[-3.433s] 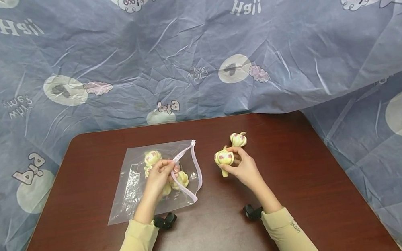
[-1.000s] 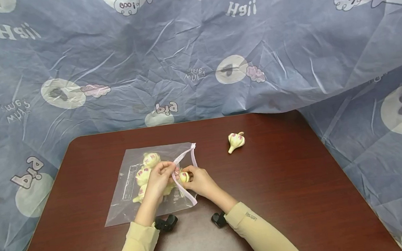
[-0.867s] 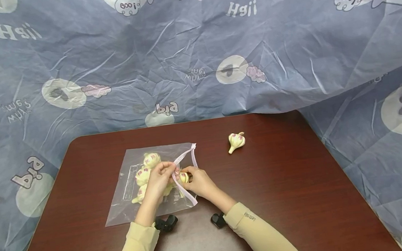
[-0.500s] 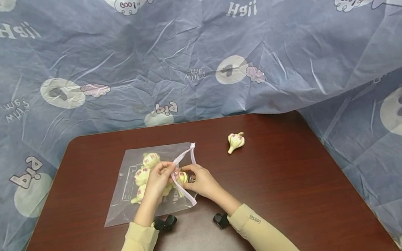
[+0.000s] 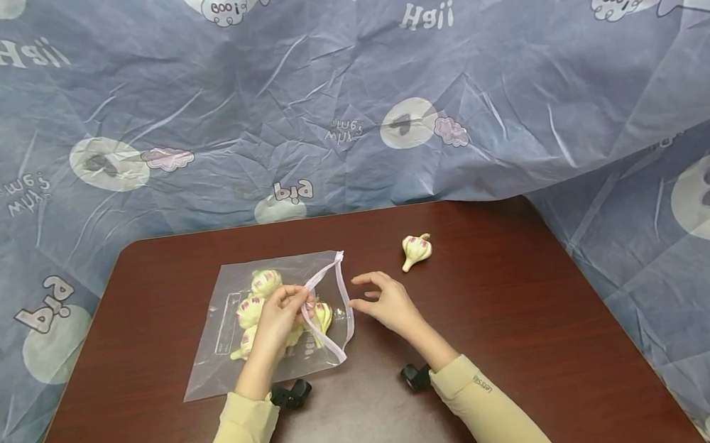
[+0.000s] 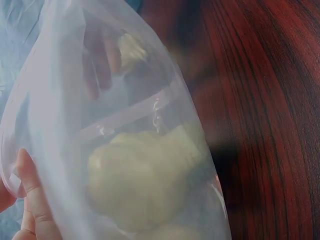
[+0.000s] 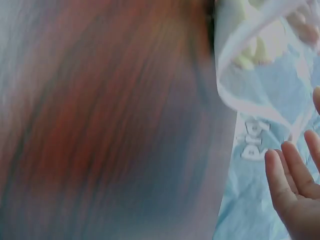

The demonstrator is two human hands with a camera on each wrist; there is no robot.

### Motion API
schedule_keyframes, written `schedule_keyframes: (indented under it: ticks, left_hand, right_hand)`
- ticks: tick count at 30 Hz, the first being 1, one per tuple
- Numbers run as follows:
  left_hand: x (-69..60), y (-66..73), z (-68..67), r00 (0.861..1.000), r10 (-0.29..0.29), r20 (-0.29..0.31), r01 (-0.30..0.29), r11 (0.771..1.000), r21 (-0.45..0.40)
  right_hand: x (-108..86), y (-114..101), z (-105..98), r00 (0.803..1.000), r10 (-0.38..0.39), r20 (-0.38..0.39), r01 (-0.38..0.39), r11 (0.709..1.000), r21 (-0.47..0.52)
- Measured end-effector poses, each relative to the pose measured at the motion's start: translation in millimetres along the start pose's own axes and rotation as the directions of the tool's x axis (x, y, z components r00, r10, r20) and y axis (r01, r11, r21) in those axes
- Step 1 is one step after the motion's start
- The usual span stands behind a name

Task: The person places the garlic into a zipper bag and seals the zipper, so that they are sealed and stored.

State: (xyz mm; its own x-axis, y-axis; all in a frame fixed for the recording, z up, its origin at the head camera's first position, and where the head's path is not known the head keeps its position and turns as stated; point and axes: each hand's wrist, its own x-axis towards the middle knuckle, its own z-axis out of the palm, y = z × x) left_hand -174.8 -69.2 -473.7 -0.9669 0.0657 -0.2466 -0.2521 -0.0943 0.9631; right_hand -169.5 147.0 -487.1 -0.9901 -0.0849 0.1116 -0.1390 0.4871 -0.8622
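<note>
A clear zip bag point(image 5: 214, 363) with a pale pink zip edge lies on the table, its mouth facing right. Several garlic bulbs point(image 5: 251, 310) are inside it. My left hand point(image 5: 281, 318) pinches the upper edge of the mouth and lifts it. Just inside the opening lies one garlic bulb point(image 5: 322, 317), which shows blurred through the plastic in the left wrist view. To the right of the mouth my right hand point(image 5: 392, 307) is apart from the bag, holding nothing, fingers spread. One more garlic bulb point(image 5: 417, 250) lies on the table beyond the right hand.
The dark red-brown wooden table point(image 5: 534, 347) has rounded far corners. A blue-grey printed cloth point(image 5: 342, 87) hangs behind it and at the sides. A small black camera sits on each wrist.
My right hand has carried a garlic bulb into the bag's mouth, let go of it there and drawn back to the right. My left hand keeps its pinch on the bag edge.
</note>
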Motion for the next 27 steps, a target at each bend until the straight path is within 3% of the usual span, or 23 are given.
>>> schedule_keyframes:
  ticks: [4, 10, 19, 27]
  left_hand:
    - [-0.7, 0.4, -0.5, 1.0, -0.005, 0.003, 0.005, 1.0, -0.003]
    - [-1.3, 0.0, -1.5, 1.0, -0.013, -0.001, 0.013, 1.0, 0.012]
    - [-2.2, 1.0, -1.3, 1.0, -0.009, -0.017, 0.009, 1.0, 0.004]
    - [-1.7, 1.3, -1.6, 1.0, -0.005, -0.008, 0.005, 1.0, 0.008]
  right_hand:
    - [2.8, 7.9, -16.3, 0.996, 0.059, -0.07, -0.061, 0.998, -0.028]
    - [6.5, 22.5, -41.7, 0.971, 0.175, -0.164, -0.181, 0.983, -0.022]
    - [11.5, 37.6, -70.6, 0.948, 0.21, -0.241, -0.219, 0.976, -0.01]
    - [15.3, 52.3, -81.4, 0.925, 0.224, -0.308, -0.238, 0.971, -0.008]
